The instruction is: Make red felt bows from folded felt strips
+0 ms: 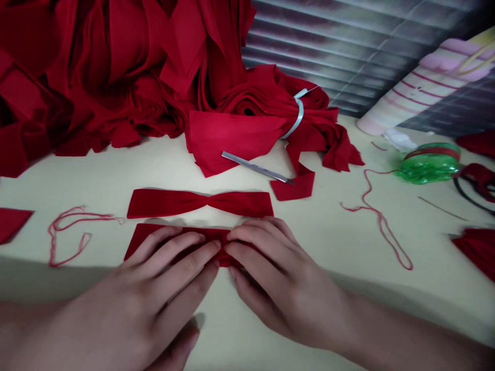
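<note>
Two loose red threads flank the pinched cloth strip.

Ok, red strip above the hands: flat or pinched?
Pinched: the red fabric strip narrows to a gathered middle, both ends lying spread on the table.

Inventory: my left hand and right hand, both pressing a red fabric strip at its middle on the table; just beyond, one pinched red bow; loose red yarn at right.

The lower red cloth strip — middle hidden under the fingers.
</note>
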`<control>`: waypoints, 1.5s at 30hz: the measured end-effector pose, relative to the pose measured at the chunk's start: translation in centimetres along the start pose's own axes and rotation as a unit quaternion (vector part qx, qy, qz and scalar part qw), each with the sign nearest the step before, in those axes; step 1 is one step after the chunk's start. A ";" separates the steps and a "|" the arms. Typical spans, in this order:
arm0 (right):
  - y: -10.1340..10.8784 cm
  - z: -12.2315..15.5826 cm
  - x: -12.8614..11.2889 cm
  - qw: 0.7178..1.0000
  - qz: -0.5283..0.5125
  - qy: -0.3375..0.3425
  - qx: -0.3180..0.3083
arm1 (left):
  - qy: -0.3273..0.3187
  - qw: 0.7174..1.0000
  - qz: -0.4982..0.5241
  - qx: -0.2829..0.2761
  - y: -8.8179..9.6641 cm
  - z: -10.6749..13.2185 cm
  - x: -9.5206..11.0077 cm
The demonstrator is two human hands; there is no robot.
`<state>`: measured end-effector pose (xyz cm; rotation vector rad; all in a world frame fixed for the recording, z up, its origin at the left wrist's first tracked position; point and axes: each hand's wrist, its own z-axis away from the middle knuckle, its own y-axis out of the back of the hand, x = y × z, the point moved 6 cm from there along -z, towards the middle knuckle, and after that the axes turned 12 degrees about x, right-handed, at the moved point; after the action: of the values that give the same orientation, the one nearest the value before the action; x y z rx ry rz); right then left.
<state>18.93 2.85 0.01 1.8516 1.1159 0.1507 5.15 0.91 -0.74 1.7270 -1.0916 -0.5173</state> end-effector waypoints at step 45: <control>0.1 0.1 -0.4 0.999 0.045 0.019 0.014 | -0.020 0.999 0.006 -0.027 0.2 -0.1 -0.2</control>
<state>18.86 2.44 0.16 1.9312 1.0669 0.2249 5.04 1.07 -0.54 1.6680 -1.1051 -0.5717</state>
